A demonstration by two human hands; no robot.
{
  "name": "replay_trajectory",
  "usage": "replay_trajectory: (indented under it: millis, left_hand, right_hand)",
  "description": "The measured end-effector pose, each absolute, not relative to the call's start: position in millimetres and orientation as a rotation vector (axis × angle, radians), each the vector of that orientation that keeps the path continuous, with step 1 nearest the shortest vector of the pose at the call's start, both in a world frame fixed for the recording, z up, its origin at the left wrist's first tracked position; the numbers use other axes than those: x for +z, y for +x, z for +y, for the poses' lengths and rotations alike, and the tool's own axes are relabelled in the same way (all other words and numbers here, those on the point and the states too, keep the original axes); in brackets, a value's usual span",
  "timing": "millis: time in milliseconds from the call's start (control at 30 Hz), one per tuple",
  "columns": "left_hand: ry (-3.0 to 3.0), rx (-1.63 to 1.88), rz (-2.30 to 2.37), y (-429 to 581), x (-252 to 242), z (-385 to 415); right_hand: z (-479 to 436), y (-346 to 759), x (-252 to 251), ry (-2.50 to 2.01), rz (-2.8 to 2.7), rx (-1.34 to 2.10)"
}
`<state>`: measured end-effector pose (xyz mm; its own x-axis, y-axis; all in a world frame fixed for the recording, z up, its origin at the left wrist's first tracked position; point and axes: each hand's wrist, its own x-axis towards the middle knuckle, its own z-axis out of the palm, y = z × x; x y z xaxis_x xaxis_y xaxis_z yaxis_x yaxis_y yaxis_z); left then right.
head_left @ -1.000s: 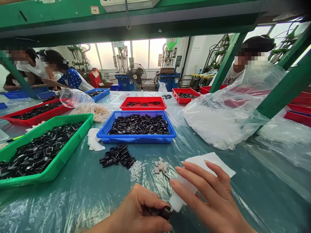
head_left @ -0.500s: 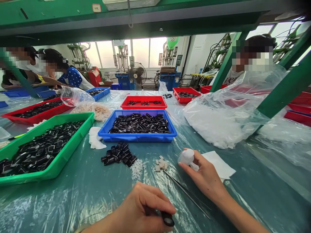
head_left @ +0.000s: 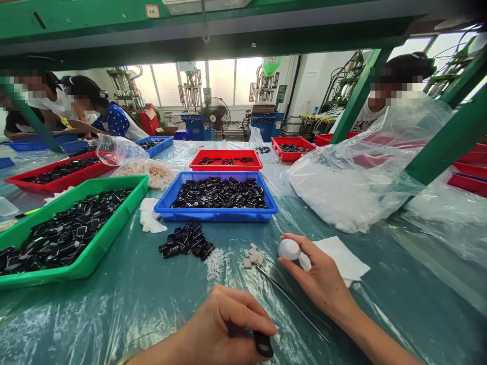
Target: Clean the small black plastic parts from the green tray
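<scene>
My left hand (head_left: pixel 232 324) pinches a small black part with an oval end (head_left: pixel 263 345) near the front of the table. Between the fingers and thumb of my right hand (head_left: pixel 321 276) is a translucent white round object (head_left: pixel 289 249); its lower part is hidden by the fingers. Metal tweezers (head_left: pixel 292 304) lie slantwise between my hands, tips close to a small heap of beige pieces (head_left: pixel 253 256). Left of these are a heap of tiny white bits (head_left: pixel 216 263) and a pile of black parts (head_left: pixel 186 241). White paper (head_left: pixel 342 258) lies partly behind my right hand.
A blue tray (head_left: pixel 216 218) and a green tray (head_left: pixel 85 271) hold many black parts. Beyond stands a red tray (head_left: pixel 226 166). A clear bag of white material (head_left: pixel 342 203) sits at right by a green post (head_left: pixel 429 147). Co-workers are at both sides.
The white round object in my right hand has tilted and shifted slightly left and down. My left hand keeps its hold on the black part, nearly still.
</scene>
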<state>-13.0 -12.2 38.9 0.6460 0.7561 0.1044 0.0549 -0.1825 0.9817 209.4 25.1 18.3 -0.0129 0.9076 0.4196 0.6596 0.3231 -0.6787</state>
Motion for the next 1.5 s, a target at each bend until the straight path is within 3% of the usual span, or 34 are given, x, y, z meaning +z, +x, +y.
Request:
replay_trajectory:
  millis: [333,600,1067,1167,1333,1500]
  left_hand:
    - [1.622,0.706,0.704,-12,39,-13]
    - [1.028,0.57,0.781,-8,31,-13]
    - [0.911,0.593,0.726,-11,30,-9]
    - [0.907,0.59,0.734,-12,31,-8]
    - [0.967,0.689,0.882,-13,37,-3]
    - [0.97,0.774,1.026,-14,40,3]
  right_hand:
    - [29,213,14,-1.49,-1.722,0.409]
    - [34,215,6,-1.525,-1.735,0.488]
    - [32,217,5,-1.572,-1.645,0.447]
    - [31,217,9,-1.55,-1.619,0.346]
    - [17,210,29,-1.252,-1.552,-0.157]
    - [3,193,30,-0.956,-2.007,-0.117]
